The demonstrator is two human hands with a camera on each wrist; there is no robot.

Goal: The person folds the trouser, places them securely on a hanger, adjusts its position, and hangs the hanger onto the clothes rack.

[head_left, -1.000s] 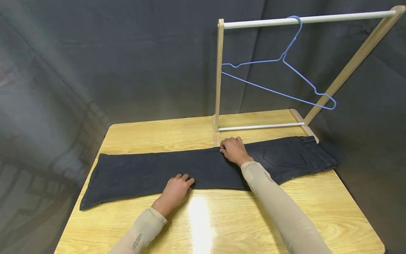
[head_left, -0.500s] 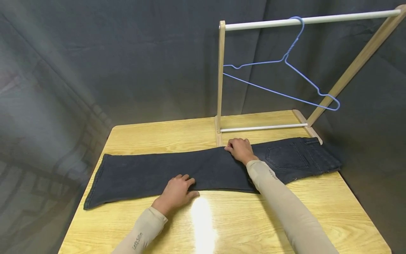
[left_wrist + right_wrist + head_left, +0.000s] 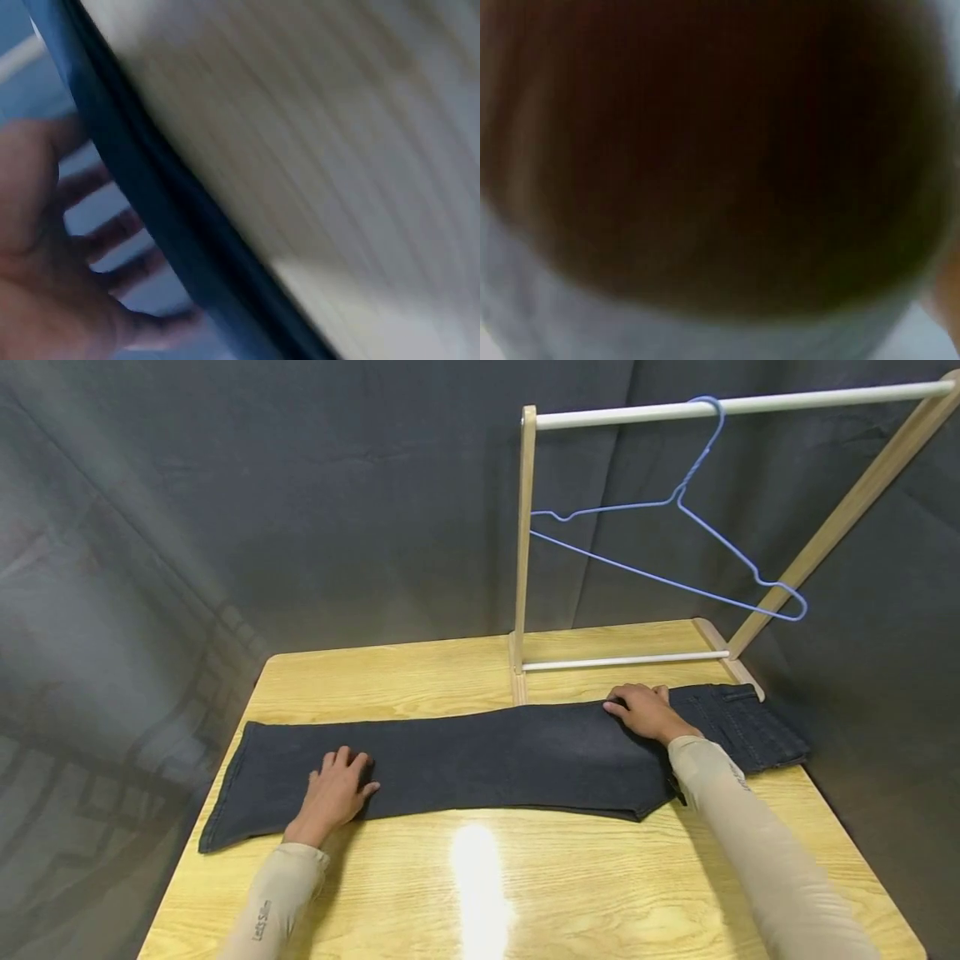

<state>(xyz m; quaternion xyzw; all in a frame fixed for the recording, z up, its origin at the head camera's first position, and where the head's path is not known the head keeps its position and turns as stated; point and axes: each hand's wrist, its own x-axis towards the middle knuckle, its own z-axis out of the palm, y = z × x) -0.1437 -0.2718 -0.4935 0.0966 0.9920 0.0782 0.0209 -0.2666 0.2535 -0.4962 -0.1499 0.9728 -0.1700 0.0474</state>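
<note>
A pair of dark jeans (image 3: 465, 760), folded lengthwise, lies flat across the table, hem at the left and waistband at the right. My left hand (image 3: 330, 795) is over the leg near the hem end, fingers spread and slightly bent. In the left wrist view, the loose fingers of the left hand (image 3: 67, 240) show beside the blurred jeans edge (image 3: 172, 187). Toward the waist, my right hand (image 3: 647, 712) rests on the jeans near their far edge and covers the back pocket. The right wrist view is a dark blur in which the fingers cannot be made out.
A wooden rack with a white top rail (image 3: 622, 417) stands at the table's back right. From the rail hangs a blue wire hanger (image 3: 678, 493). The rack's lower bar (image 3: 622, 661) is just behind the jeans. Dark curtain (image 3: 337, 510) encloses the wooden table (image 3: 570, 885).
My left hand has shifted left along the leg toward the hem. My right hand has slid right toward the waist. A corner of the near edge now shows by the right forearm.
</note>
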